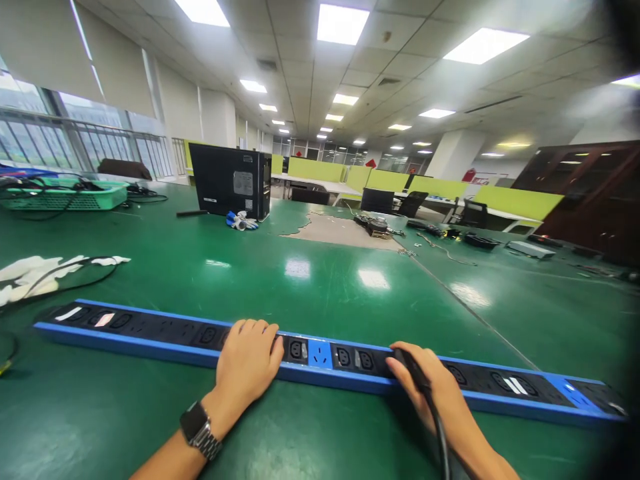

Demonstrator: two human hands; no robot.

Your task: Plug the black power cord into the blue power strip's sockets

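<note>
A long blue-and-black power strip (320, 353) lies across the green table, its rows of sockets facing up. My left hand (250, 357) is laid over it left of the blue socket block, fingers curled over the far edge and gripping it. A watch sits on that wrist. In my right hand (433, 380) is a black power cord plug (410, 367), held closed against the sockets right of the middle. Its cable (440, 427) runs down toward the bottom of the view. Whether the plug is fully seated is hidden by my fingers.
White gloves (45, 273) and a thin black cable lie at the left. Farther back are a green basket (70, 195) of cables and a black computer case (227, 181) with a blue-and-white glove (243, 221). Tools and cables lie at the back right.
</note>
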